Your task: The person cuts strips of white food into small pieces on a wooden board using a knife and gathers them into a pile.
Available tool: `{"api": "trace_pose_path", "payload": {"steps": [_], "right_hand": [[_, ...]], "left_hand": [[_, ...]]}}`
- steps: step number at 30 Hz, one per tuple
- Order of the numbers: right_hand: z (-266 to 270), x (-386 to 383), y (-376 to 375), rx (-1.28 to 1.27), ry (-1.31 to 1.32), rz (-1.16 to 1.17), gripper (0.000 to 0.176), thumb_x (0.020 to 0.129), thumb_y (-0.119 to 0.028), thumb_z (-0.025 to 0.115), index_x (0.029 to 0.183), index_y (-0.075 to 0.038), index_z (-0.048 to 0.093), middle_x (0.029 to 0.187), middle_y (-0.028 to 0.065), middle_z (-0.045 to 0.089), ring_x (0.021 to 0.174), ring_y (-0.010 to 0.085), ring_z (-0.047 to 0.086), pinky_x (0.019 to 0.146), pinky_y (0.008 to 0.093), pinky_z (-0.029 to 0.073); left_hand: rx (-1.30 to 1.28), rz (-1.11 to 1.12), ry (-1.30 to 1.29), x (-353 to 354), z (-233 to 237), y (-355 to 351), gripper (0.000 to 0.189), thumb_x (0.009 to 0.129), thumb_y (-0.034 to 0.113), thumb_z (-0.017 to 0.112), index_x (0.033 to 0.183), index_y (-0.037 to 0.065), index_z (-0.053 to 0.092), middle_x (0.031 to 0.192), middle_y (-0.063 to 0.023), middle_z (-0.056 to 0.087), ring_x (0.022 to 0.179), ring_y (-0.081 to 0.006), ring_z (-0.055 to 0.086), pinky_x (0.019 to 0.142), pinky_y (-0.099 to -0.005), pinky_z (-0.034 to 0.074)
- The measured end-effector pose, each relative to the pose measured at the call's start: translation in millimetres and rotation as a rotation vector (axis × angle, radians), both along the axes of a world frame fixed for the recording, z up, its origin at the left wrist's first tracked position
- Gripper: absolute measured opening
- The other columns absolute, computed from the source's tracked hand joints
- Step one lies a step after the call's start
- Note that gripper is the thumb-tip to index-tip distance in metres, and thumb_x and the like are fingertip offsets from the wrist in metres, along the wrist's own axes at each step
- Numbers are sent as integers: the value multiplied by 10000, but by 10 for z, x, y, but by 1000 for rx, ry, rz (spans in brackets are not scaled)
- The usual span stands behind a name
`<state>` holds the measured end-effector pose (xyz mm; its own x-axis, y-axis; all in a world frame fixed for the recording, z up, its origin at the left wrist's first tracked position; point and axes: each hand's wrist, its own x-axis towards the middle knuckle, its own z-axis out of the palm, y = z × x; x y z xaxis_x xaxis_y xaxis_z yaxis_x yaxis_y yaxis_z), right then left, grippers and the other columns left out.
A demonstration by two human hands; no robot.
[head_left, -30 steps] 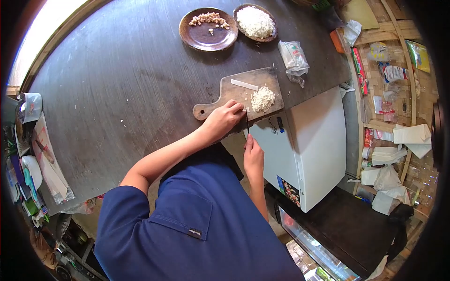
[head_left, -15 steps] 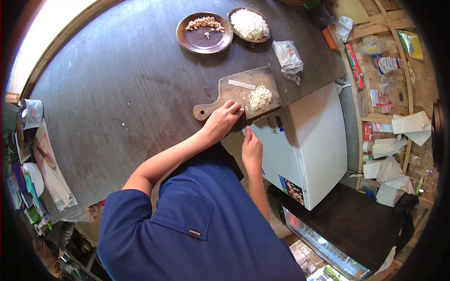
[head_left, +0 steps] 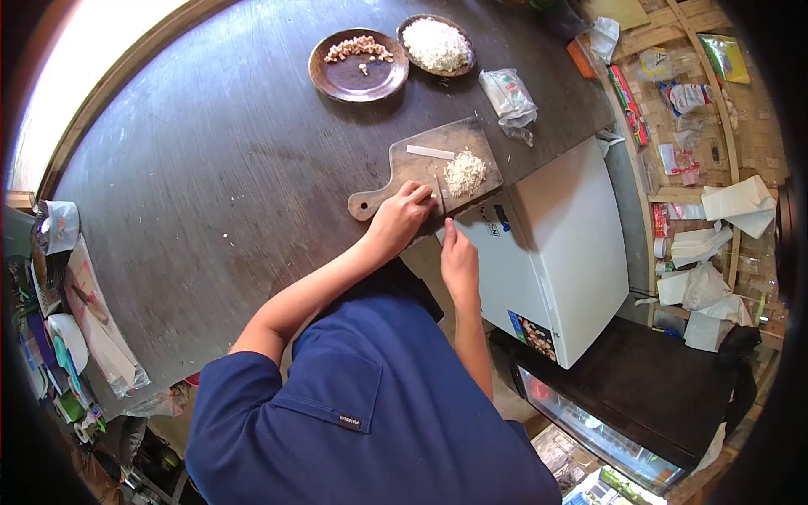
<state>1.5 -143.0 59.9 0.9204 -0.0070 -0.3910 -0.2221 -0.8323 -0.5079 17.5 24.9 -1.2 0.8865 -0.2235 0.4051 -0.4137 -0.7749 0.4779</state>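
My left hand [head_left: 402, 220] rests on the handle side of a wooden cutting board [head_left: 408, 175], its fingers bunched beside a knife blade [head_left: 440, 198]. A small pale bit shows at the fingertips, too little to name. My right hand [head_left: 459, 257] is closed around the knife's handle at the board's near edge; most of the handle is hidden. The blade points away from me and is seen nearly edge-on. Just right of it lies a heap of finely chopped pale bits [head_left: 465, 174]. A flat whitish strip [head_left: 430, 152] lies behind the heap.
Beyond the board are a brown plate [head_left: 358, 91] with small pinkish-brown pieces, a bowl of white shreds [head_left: 437, 45] and a plastic-wrapped package [head_left: 508, 98]. A white freezer [head_left: 560, 244] stands below the table's right edge. Another knife [head_left: 89, 303] lies at far left.
My right hand with the knife has moved slightly forward toward the board. The left hand keeps its place on the board. The whole view has shifted a little.
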Motion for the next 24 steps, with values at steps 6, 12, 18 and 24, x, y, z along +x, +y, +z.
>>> {"api": "trace_pose_path", "payload": {"steps": [6,12,18,24], "right_hand": [[68,-257,-11,-94,-32,-12,655,1150,-522,371,1086,31,716,1024,354,708,1016,584,641,880,633,515],[-33,24,42,-32,-21,12,651,1147,-525,386,1049,30,711,984,359,708,971,586,652,839,637,525],[-57,-261,-65,-111,-89,10,632,1149,-528,367,1031,-7,706,916,340,722,927,577,677,799,658,528],[-102,-42,47,-70,-94,19,634,1150,-529,367,1039,-8,712,941,338,727,947,568,682,824,644,534]], "left_hand": [[-58,25,42,5,20,-6,280,884,145,691,1134,38,755,1120,-51,658,1113,-236,631,889,-341,597],[-5,18,-33,12,-17,-2,242,891,143,690,1099,45,767,1081,-58,662,1100,-240,640,892,-339,593],[-118,30,-35,18,-9,-13,223,867,102,739,1075,33,780,1083,-56,683,1070,-242,651,894,-336,588],[-165,34,-13,15,64,3,208,857,84,754,1054,23,780,1069,-61,689,1061,-252,660,911,-350,584]]}}
